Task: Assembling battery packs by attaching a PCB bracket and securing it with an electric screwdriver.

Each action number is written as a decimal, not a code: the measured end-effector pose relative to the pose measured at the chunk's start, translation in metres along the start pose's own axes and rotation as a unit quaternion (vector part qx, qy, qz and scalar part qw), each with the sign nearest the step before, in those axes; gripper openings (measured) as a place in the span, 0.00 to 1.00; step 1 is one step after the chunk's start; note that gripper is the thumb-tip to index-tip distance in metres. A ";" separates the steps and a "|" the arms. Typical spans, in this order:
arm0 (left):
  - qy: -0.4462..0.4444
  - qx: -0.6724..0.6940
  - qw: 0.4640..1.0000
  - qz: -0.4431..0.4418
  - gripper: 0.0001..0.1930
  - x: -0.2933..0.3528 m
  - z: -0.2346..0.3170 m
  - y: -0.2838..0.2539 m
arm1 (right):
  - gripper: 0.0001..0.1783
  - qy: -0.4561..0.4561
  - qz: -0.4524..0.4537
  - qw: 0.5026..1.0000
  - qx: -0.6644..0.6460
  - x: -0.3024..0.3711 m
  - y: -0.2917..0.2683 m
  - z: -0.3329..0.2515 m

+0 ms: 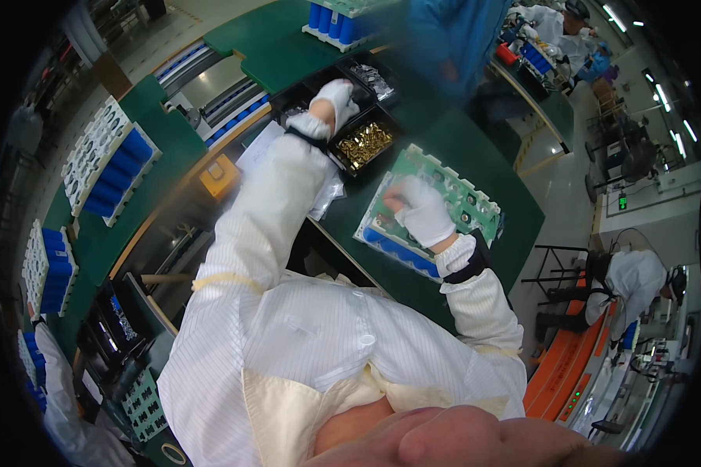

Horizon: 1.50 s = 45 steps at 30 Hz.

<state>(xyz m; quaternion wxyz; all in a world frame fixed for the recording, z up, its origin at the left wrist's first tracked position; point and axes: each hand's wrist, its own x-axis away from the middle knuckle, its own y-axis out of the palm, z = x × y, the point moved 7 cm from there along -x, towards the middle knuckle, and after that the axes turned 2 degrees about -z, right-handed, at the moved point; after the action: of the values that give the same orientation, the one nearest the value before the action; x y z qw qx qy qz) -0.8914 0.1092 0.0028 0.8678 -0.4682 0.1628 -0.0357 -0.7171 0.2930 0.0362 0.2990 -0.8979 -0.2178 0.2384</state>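
My left hand [336, 100], in a white glove, is down in a compartment of a black parts bin [294, 95]. Its fingers curl inward, and whatever they grip is hidden. Beside it, another compartment holds a heap of small brass-coloured fasteners [364, 145]. My right hand [426, 215], in a white glove with bare fingertips, is over the green top of a battery pack [463, 204]. Thumb and fingers are drawn together there, slightly blurred, and I cannot make out what is between them. Blue cells show along the pack's near side, and round openings dot its top.
Silver metal pieces [372, 80] fill a far compartment. A yellow box [219, 177] lies left of my left arm. More blue-celled packs [115, 162] stand on the green bench to the left. Across the bench is a person in blue [452, 47]; others work at right.
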 end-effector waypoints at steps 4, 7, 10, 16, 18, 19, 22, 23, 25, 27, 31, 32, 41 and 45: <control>-0.038 0.033 0.998 0.046 0.11 -0.032 -0.053 0.028 | 0.05 -0.056 0.024 0.997 0.053 0.001 -0.001 -0.014; -0.100 0.281 0.948 0.112 0.11 -0.006 -0.037 0.064 | 0.04 -0.045 0.032 0.997 0.046 0.000 0.001 -0.002; 0.012 0.005 0.997 -0.076 0.13 0.006 0.007 0.099 | 0.05 -0.015 0.019 0.999 0.033 0.006 -0.002 -0.003; 0.002 -0.107 0.971 -0.216 0.12 0.020 -0.016 0.147 | 0.06 -0.022 0.016 0.999 0.035 0.009 -0.002 -0.012; 0.000 -0.114 0.971 -0.210 0.12 0.015 -0.019 0.147 | 0.06 -0.015 0.013 0.999 0.027 0.008 -0.002 -0.012; -0.007 -0.120 0.971 -0.207 0.12 0.014 -0.020 0.147 | 0.06 -0.014 0.015 0.999 0.028 0.008 -0.003 -0.011; -0.012 -0.101 0.985 -0.137 0.09 0.010 -0.019 0.137 | 0.06 -0.007 0.013 1.000 0.026 0.008 -0.003 -0.006; -0.017 -0.071 0.993 -0.093 0.08 0.009 -0.018 0.131 | 0.06 -0.010 0.028 0.999 0.021 0.007 -0.005 -0.005; -0.023 -0.009 0.999 -0.020 0.06 0.017 -0.023 0.115 | 0.06 -0.016 0.033 0.999 0.013 0.005 -0.003 -0.006; -0.134 0.144 0.980 0.023 0.06 0.021 -0.076 0.123 | 0.05 -0.061 0.062 0.996 0.002 -0.001 0.000 -0.014; -0.263 0.518 0.814 -0.022 0.08 0.032 -0.028 0.105 | 0.05 -0.024 0.159 0.987 -0.010 -0.002 -0.038 -0.005; -0.273 0.543 0.793 -0.025 0.09 0.037 -0.030 0.101 | 0.05 -0.026 0.170 0.985 -0.013 -0.006 -0.044 -0.012; -0.180 0.834 0.503 -0.138 0.13 0.079 0.067 0.067 | 0.07 0.041 0.129 0.986 0.100 -0.062 -0.043 0.011; -0.138 0.847 0.494 -0.140 0.10 0.090 0.083 0.058 | 0.07 0.038 0.172 0.984 0.015 -0.059 -0.030 0.020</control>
<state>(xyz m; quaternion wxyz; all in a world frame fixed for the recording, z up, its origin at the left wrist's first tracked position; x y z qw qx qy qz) -0.7848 0.1890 -0.0251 0.8425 0.4764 -0.1353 -0.2120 -0.7822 0.2915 0.0591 0.2747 -0.9260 -0.0447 0.2550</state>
